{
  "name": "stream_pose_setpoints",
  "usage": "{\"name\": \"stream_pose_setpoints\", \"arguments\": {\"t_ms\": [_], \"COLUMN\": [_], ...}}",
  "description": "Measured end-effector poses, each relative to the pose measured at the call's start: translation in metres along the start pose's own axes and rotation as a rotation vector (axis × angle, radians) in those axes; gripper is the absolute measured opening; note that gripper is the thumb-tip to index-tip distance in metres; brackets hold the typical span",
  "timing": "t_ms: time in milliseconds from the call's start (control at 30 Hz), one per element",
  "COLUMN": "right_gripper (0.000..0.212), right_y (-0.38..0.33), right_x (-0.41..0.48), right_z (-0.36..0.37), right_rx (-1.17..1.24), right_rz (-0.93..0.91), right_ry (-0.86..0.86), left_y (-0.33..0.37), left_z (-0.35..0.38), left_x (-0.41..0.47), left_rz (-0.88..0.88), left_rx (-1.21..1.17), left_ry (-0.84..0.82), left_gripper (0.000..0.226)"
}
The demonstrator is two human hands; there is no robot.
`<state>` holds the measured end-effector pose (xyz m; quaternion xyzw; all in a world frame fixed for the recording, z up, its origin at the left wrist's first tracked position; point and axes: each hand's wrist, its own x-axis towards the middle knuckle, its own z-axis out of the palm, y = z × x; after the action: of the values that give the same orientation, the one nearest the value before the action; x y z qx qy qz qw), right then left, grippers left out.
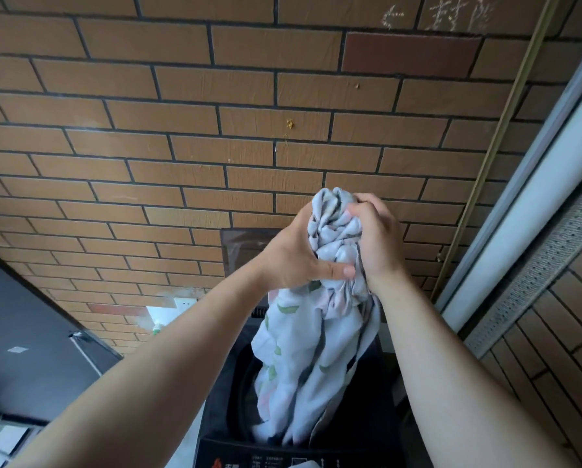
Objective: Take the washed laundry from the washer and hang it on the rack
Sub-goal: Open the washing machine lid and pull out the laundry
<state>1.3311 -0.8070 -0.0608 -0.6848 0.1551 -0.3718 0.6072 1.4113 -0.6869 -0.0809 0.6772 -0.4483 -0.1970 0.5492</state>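
Two hands, left hand (294, 256) and right hand (377, 238), are clutching one pale patterned cloth (316, 349), fingers (337, 271) pinching it, above one washer (235, 430).

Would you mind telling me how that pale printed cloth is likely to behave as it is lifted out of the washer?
Probably floppy: the printed cloth bunches in both hands and hangs in loose folds. Likely heavy with wash water. Its lower end, still inside the washer, may drag on the rim.
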Motion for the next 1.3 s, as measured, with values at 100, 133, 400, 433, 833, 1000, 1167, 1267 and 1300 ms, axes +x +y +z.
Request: {"name": "stream_pose_setpoints", "arguments": {"t_ms": [100,133,400,433,833,1000,1167,1267,1300], "right_gripper": [0.023,0.024,0.06,0.056,0.032,0.025,0.015,0.017,0.019], "right_y": [0.001,0.003,0.02,0.023,-0.007,-0.035,-0.047,-0.037,-0.031], "right_x": [0.001,0.001,-0.011,-0.012,-0.025,-0.045,-0.088,-0.106,-0.111], "right_z": [-0.002,-0.002,-0.001,-0.001,0.043,0.06,0.067,0.068,0.067], "right_rx": [0.098,0.151,0.313,0.258,0.493,0.644,0.74,0.556,0.481], "right_rz": [0.085,0.125,0.268,0.251,0.413,0.465,0.557,0.479,0.465], "right_ry": [0.027,-0.002,-0.184,-0.183,-0.317,-0.685,-0.854,-0.84,-0.844], "left_y": [0.002,-0.001,0.0,0.004,0.038,0.049,0.047,0.051,0.055], "left_z": [-0.004,-0.005,-0.028,-0.033,-0.041,-0.04,-0.031,-0.024,-0.021], "left_x": [-0.001,-0.002,-0.014,-0.018,-0.098,-0.148,-0.181,-0.197,-0.203], "left_rz": [-0.088,-0.103,-0.126,-0.121,-0.089,-0.076,-0.066,-0.052,-0.058], "left_rx": [0.134,0.088,-0.096,-0.101,-0.356,-0.558,-0.574,-0.557,-0.541], "left_ry": [0.204,0.238,0.605,0.638,0.549,0.459,0.859,1.064,1.126], "left_gripper": [0.068,0.062,0.04,0.042,0.048,0.039,0.026,0.024,0.02]}}
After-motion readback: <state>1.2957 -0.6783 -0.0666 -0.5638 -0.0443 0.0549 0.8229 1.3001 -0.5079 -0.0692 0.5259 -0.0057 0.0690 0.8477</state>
